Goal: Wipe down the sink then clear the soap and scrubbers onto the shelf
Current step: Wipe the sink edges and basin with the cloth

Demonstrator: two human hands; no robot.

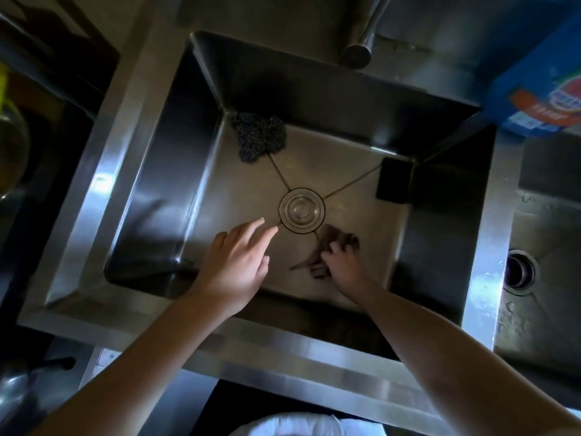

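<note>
Cloth (330, 243) sits bunched in the curled fingers of the right hand (341, 262) just this side of the drain (301, 212), left hand (235, 262) spread and empty beside it, so I'd flatten it and wipe out toward the steel scrubber (259, 138) and sponge (394, 180) past the drain.

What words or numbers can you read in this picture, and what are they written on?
Blue box: its orange and white label has print, but it is too blurred to read.
Sink, tap, wire scrubber, sponge, cloth: no writing shows.
</note>
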